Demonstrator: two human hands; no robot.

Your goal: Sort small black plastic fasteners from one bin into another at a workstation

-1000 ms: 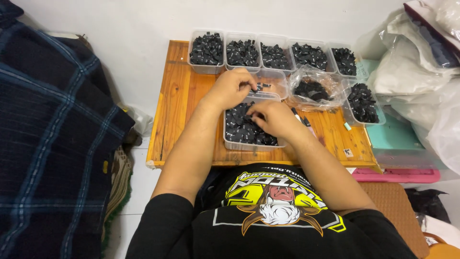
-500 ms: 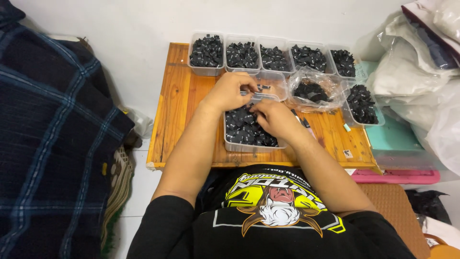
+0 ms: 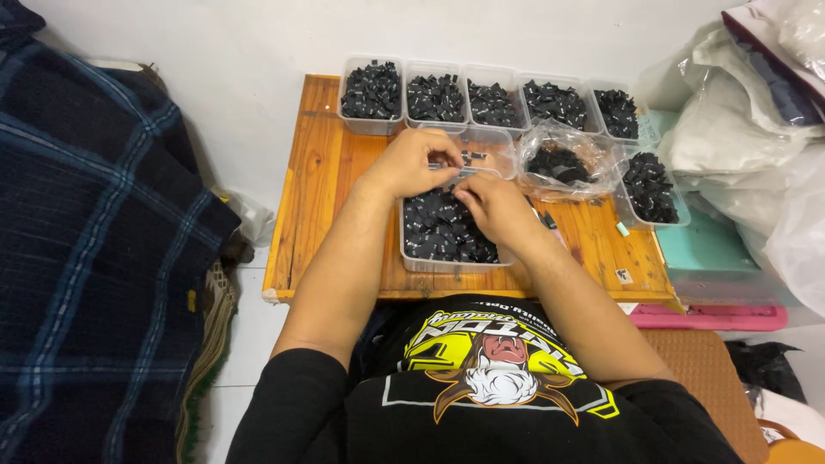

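Low table [image 3: 326, 198], orange varnished wood, slatted top, set against a white wall.

Front tray [image 3: 443, 230]: clear plastic, rectangular, filled with small black plastic parts; sits at the table's near edge, directly under both hands.

Left hand [image 3: 411, 163]: above the far end of the front tray, fingers curled narrow, tips pinched on a small black piece [image 3: 440, 166] (too small to tell its shape).

Right hand [image 3: 491, 204]: over the right half of the front tray, fingers bent inward, tips meeting those of the left hand at the same small piece.

Middle tray [image 3: 481, 146]: clear plastic, nearly bare, a few black parts inside; just beyond the hands.

Back row [image 3: 481, 101]: five clear plastic tubs side by side along the wall edge, each heaped with black parts.

Clear plastic bag [image 3: 563, 161] of black parts, right of the middle tray; a further clear tub [image 3: 649, 185] of black parts beside it.

Surroundings: dark blue checked blanket [image 3: 86, 249] to the left; white plastic sacks [image 3: 748, 129] to the right.
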